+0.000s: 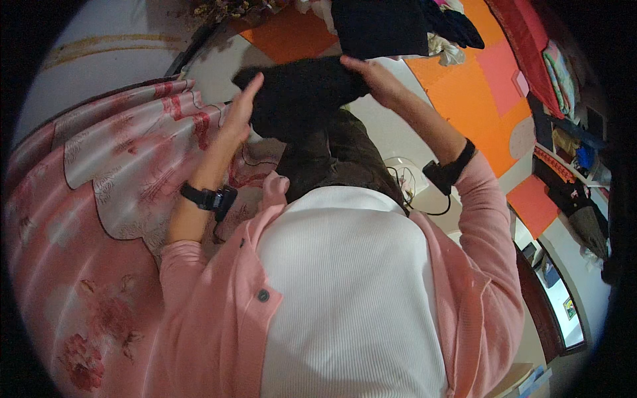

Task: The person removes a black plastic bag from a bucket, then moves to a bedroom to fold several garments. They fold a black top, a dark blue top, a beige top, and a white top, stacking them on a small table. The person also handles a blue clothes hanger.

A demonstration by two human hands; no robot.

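A black cloth garment (303,94), its exact kind unclear, is stretched between my two hands above my lap. My left hand (245,105) grips its left side, thumb along the top. At its upper right corner, my right hand (373,82) pinches the fabric, with part of the fingers hidden behind it. Just beyond lies a folded dark cloth (380,27), with more dark clothing (455,25) to its right. My dark trousers (343,149) show below the held garment.
A pink floral curtain or cover (124,199) fills the left side. Orange foam mats (448,94) cover floor at right, near shelves (572,144) with various items. A white container with a cable (405,179) stands by my right thigh. Dried flowers (234,10) are at the far edge.
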